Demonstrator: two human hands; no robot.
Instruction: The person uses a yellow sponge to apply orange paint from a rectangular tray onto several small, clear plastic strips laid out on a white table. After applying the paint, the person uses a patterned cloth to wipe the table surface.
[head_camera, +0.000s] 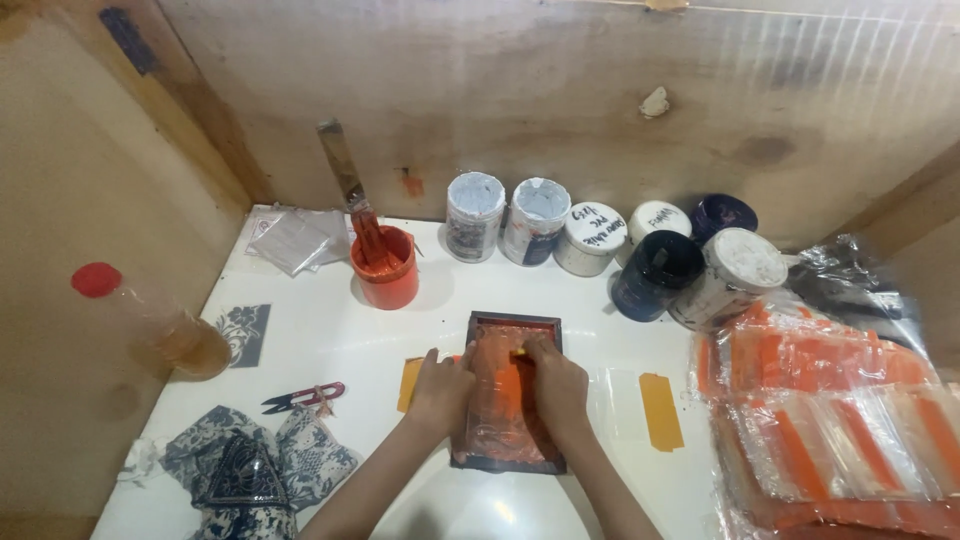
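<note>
Head view: both forearms come up from the bottom edge & converge on a small dark-framed printing screen (508, 445) coated in orange ink, lying flat on the white table (330, 340).

Left hand (442, 388) lies palm down on the frame's left edge, fingers curled & close together, pressing the frame; it grips nothing else that I can see. Right hand (557, 385) sits on the mesh nr the top, fingers folded tight around a small squeegee (520, 353), of which only a yellowish bit shows just beyond the fingertips. Wrists roughly level, knuckles up.

Just left of the left fingers an orange strip (409, 383) pokes from under the frame. Right of the right fingers, a clear pouch & another orange strip (660, 410) lie flat. Further right, a stack of clear pouches w/ orange stripes (830, 420).

Beyond the fingertips: an orange ink tub (386, 272) w/ a spatula (350, 185) standing in it, then a row of paint jars (590, 240), white & dark blue, along the back wall.

Well left of the left hand: red-handled thread snips (303, 398), patterned blue-white cloth (250, 460), a small printed patch (243, 333), a plastic bottle w/ red cap (150, 315) at the table's edge, a crumpled clear bag (298, 238) at the far corner.

Room: worn plywood walls (560, 90) box in the table on three sides; surface glossy, light glare nr the bottom.
</note>
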